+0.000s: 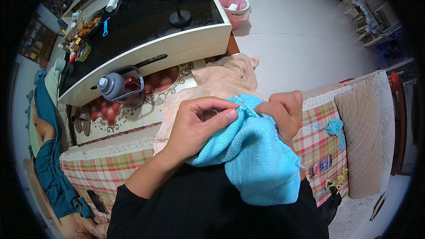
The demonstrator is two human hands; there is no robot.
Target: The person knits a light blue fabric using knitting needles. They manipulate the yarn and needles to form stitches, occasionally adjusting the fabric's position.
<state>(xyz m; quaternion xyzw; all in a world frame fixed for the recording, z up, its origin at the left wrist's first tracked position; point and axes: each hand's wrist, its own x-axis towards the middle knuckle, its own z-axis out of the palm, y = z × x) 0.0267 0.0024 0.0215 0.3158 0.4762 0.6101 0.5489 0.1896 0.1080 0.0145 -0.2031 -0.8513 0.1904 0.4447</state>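
Note:
A light blue piece of knitting point(265, 163) hangs in folds in front of my black top. My left hand point(199, 121) is closed, pinching the knitting's upper edge between thumb and forefinger. A thin knitting needle point(239, 100) sticks out at the stitches beside those fingertips. My right hand point(283, 111) is closed too, its fingers curled against the right side of the same edge. Its fingertips are partly hidden, so I cannot make out whether a second needle is in them. A loose ball of matching blue yarn point(335, 127) lies on the plaid seat to my right.
A phone point(321, 167) and yellow yarn point(338, 180) lie on the plaid sofa cover point(113, 172). Ahead stands a black-topped table point(137, 11) with a phone stand point(179, 17) and a food pan. A grey jug point(113, 86) and pink bin point(234, 6) stand nearby. Someone in teal point(51, 163) is at left.

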